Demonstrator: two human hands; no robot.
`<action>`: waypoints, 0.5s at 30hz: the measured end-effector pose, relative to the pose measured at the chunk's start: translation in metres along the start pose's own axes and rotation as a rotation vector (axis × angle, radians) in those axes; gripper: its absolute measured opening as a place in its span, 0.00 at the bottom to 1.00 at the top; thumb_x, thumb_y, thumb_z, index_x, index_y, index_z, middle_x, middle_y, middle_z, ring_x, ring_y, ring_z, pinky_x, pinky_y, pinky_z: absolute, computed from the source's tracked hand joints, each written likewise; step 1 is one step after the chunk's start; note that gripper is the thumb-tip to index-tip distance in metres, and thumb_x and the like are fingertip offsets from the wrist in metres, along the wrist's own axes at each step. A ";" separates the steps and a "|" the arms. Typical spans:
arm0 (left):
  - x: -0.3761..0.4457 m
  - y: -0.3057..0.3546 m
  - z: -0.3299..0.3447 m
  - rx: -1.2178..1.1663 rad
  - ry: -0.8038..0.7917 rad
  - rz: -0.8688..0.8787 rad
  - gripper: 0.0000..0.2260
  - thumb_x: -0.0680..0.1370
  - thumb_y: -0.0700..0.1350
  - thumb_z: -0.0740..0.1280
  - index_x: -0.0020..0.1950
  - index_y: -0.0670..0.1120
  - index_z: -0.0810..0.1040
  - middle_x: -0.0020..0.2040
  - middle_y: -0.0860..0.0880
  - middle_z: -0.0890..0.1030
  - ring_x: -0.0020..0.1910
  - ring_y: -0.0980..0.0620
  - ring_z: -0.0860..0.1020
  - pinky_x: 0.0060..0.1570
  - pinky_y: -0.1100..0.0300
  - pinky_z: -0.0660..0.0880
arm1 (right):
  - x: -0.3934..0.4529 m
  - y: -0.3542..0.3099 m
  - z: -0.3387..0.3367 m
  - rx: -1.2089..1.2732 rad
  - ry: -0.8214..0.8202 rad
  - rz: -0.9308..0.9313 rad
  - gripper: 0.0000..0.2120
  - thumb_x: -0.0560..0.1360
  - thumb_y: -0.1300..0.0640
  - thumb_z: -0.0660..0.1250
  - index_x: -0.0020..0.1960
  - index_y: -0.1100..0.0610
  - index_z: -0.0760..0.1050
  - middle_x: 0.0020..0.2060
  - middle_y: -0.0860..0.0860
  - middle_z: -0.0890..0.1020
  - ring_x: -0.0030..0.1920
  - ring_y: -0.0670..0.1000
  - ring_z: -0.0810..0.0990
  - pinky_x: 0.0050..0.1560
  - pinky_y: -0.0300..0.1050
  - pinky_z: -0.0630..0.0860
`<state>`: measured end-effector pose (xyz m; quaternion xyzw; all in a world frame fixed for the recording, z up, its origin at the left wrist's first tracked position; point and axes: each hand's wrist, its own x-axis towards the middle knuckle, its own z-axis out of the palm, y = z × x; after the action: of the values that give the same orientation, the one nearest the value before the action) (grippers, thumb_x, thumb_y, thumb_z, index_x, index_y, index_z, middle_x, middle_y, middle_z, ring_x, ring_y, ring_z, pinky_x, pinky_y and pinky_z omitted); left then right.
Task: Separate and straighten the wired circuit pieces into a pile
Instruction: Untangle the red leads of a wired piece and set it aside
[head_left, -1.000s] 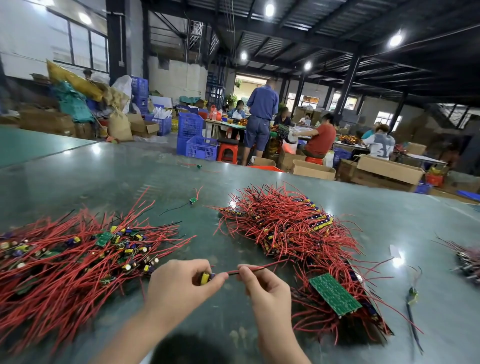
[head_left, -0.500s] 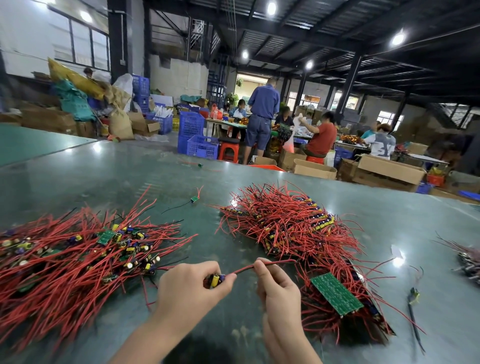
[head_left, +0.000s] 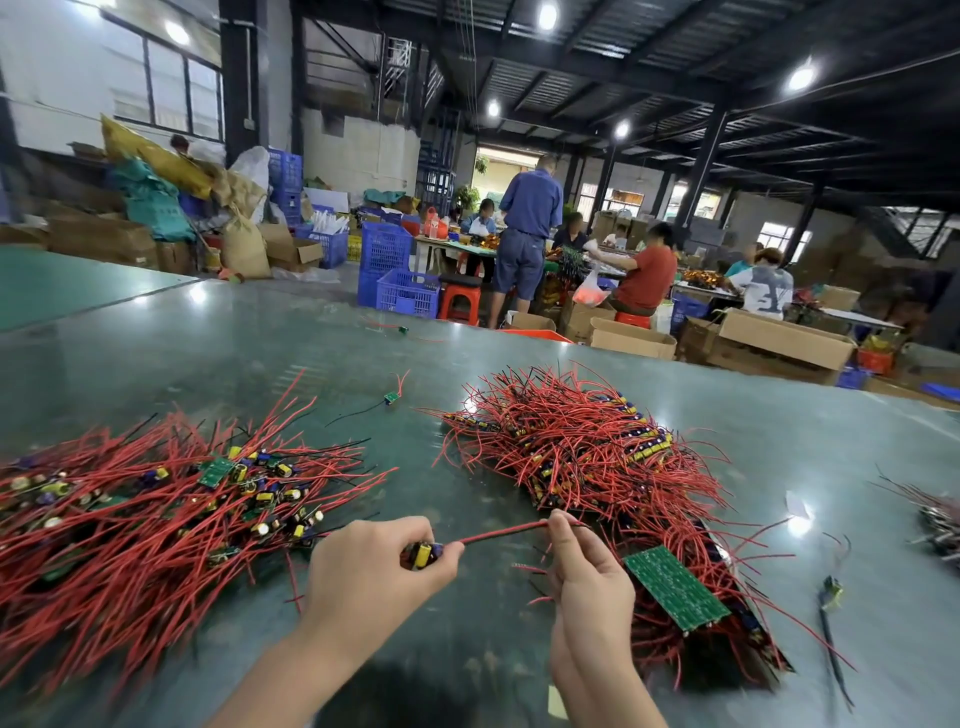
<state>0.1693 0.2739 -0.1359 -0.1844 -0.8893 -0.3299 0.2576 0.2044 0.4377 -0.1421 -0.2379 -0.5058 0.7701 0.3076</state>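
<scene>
Grip: my left hand (head_left: 363, 566) pinches one circuit piece (head_left: 425, 554) by its parts, my right hand (head_left: 584, 571) pinches its red wire (head_left: 501, 532), stretched between them above the table (head_left: 260, 364). Straightened pile (head_left: 156, 514) left, sizeable; tangled heap (head_left: 587, 467) right, much remaining, by my judgement. A green board (head_left: 675, 587) lies on the heap's near edge; stray pieces (head_left: 390, 397) lie farther off.

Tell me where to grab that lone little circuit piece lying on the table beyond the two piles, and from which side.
Pinch the small green board itself from above. It is the only stiff part and lies flat on the table, clear of both piles. Its red wire and black wire are thin and limp, so pulling either would likely just drag or bend it.
</scene>
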 end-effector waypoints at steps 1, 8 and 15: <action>-0.001 0.000 0.000 0.003 0.006 -0.002 0.21 0.63 0.67 0.56 0.26 0.49 0.70 0.20 0.50 0.66 0.22 0.51 0.67 0.24 0.65 0.56 | -0.001 0.001 0.001 -0.002 0.003 -0.006 0.02 0.71 0.57 0.71 0.42 0.56 0.81 0.35 0.50 0.80 0.30 0.52 0.76 0.30 0.43 0.66; 0.005 -0.005 -0.003 -0.016 0.002 -0.078 0.20 0.62 0.69 0.57 0.23 0.54 0.65 0.20 0.52 0.68 0.24 0.55 0.64 0.25 0.64 0.59 | -0.002 -0.007 0.000 0.149 -0.046 0.030 0.02 0.72 0.60 0.69 0.43 0.59 0.80 0.24 0.46 0.68 0.21 0.40 0.61 0.22 0.30 0.62; 0.008 -0.014 -0.007 0.009 0.031 -0.072 0.21 0.61 0.70 0.55 0.25 0.52 0.67 0.20 0.51 0.67 0.24 0.53 0.67 0.26 0.62 0.61 | -0.002 -0.015 -0.004 -0.015 -0.124 -0.010 0.05 0.70 0.59 0.72 0.42 0.60 0.84 0.27 0.52 0.79 0.30 0.52 0.78 0.39 0.53 0.77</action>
<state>0.1586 0.2608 -0.1336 -0.1461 -0.8926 -0.3380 0.2603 0.2115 0.4434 -0.1296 -0.1895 -0.5307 0.7780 0.2778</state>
